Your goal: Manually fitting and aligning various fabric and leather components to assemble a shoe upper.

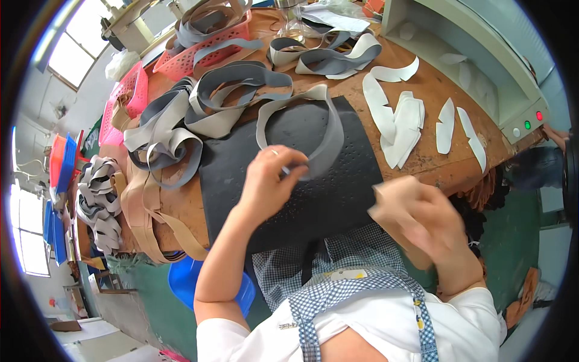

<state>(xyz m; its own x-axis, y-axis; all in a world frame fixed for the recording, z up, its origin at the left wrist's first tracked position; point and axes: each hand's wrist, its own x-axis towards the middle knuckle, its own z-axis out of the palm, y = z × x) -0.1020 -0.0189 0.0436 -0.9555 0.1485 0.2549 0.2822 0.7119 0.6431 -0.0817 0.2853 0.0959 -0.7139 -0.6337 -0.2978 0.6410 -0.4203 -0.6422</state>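
The right hand [422, 217] is nearest, its grip closed on a tan piece [392, 202] (blurred, so its shape is unclear) just off the worktop [422, 160] edge. The left hand [271, 175] pinches a grey strip [329, 130] that loops up over the black mat [313, 199]. It seems best to keep that pinch firm so the loop does not twist. Farther off, pink baskets [199, 51] hold more grey and tan strips, and one basket by the left edge looks mostly bare.
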